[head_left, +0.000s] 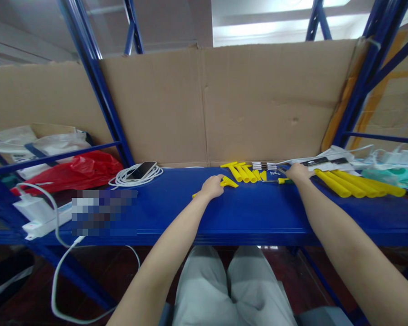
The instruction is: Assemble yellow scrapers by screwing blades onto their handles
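My left hand is closed round a yellow T-shaped tool, whose head sticks out to the right and whose handle end shows at the left. Beyond it, several yellow T-shaped pieces lie side by side near the cardboard. My right hand reaches to the back of the shelf, beside a screwdriver with a yellow and green handle and dark flat packs. Its fingertips are hidden, so what it touches cannot be made out. Several yellow tubes lie to its right.
On the blue shelf, a phone rests on a coiled white cable at the left. Further left are a red bag and a white power strip. Thin striped strips lie at the back. Blue posts and cardboard enclose the shelf.
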The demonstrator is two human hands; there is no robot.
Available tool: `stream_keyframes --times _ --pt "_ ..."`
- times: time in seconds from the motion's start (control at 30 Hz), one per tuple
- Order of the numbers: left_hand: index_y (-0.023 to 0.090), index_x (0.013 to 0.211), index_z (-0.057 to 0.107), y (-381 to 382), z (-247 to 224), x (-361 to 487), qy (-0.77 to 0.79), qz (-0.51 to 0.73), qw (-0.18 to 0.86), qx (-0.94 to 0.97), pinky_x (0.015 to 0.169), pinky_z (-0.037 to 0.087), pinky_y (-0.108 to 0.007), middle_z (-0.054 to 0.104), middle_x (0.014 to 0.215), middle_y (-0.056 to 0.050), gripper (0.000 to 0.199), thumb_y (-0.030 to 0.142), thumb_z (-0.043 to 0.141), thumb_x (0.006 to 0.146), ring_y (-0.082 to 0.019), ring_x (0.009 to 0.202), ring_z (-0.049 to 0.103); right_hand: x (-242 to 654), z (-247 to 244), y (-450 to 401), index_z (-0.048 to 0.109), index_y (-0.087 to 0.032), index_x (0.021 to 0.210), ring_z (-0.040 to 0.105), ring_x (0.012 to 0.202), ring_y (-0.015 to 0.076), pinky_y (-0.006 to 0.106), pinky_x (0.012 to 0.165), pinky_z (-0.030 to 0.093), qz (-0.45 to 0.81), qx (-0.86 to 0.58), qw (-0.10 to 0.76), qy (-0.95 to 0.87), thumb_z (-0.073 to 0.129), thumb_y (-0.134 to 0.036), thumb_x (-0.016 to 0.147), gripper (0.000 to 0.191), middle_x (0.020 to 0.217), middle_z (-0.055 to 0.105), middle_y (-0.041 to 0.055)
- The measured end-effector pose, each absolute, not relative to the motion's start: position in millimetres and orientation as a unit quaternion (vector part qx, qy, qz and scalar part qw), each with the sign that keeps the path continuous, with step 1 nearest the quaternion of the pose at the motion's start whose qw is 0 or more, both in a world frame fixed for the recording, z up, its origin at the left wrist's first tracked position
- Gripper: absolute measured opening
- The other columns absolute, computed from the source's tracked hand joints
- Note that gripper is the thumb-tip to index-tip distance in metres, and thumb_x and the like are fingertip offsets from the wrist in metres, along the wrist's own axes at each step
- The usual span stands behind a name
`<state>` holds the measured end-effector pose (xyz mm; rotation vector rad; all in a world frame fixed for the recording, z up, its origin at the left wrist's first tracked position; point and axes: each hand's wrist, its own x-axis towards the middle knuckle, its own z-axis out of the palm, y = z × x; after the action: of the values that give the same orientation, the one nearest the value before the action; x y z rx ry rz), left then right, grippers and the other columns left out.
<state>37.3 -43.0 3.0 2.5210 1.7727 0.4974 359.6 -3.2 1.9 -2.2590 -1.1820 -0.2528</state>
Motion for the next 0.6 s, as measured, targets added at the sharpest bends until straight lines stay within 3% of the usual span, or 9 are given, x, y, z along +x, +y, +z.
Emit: stream_keyframes --times 0.13,0.27,0.33,0.47,0.6 --pt "0.017 0.13 0.051 -42 3 38 0.555 0.17 0.003 0.814 0.091 0.045 -0.03 0.063 0.118 -0.011 0.049 0.019 0.054 0.081 -0.023 0.108 0.06 349 20 -14 0.066 -0.012 0.083 0.06 0.092 0.0305 0.044 0.079 0.044 -0.063 -0.826 0.394 -0.397 0.06 -0.026 0.072 0.019 0.092 0.066 0.0192" --pt "0.017 0.126 0.054 -42 3 39 0.539 0.187 -0.011 0.821 0.089 0.046 -0.031 0.064 0.115 -0.01 0.045 0.021 0.054 0.082 -0.023 0.105 0.06 315 40 -21 0.063 -0.014 0.07 0.058 0.072 0.0204 0.031 0.067 0.045 0.011 -0.715 0.544 -0.439 0.057 -0.025 0.073 0.013 0.073 0.064 0.0096" --pt "0.018 0.123 0.057 -41 3 40 0.531 0.198 -0.018 0.824 0.09 0.046 -0.031 0.064 0.114 -0.01 0.042 0.022 0.055 0.082 -0.023 0.105 0.06 289 47 -23 0.061 -0.014 0.067 0.055 0.063 0.0159 0.026 0.06 0.042 0.074 -0.661 0.574 -0.478 0.056 -0.024 0.073 0.013 0.065 0.061 0.0053" --pt "0.017 0.12 0.059 -40 3 40 0.51 0.229 -0.022 0.829 0.091 0.045 -0.029 0.063 0.114 -0.01 0.039 0.023 0.056 0.082 -0.021 0.105 0.059 235 49 -30 0.06 -0.014 0.066 0.05 0.056 0.011 0.02 0.05 0.036 0.2 -0.616 0.526 -0.551 0.059 -0.02 0.072 0.008 0.056 0.056 0.0008" --pt "0.017 0.116 0.062 -40 3 40 0.5 0.244 -0.02 0.83 0.09 0.045 -0.028 0.064 0.109 -0.009 0.035 0.024 0.056 0.082 -0.02 0.102 0.06 204 33 -40 0.055 -0.015 0.057 0.045 0.049 0.0081 0.018 0.042 0.029 0.313 -0.611 0.458 -0.564 0.062 -0.018 0.072 0.016 0.052 0.053 -0.0002"
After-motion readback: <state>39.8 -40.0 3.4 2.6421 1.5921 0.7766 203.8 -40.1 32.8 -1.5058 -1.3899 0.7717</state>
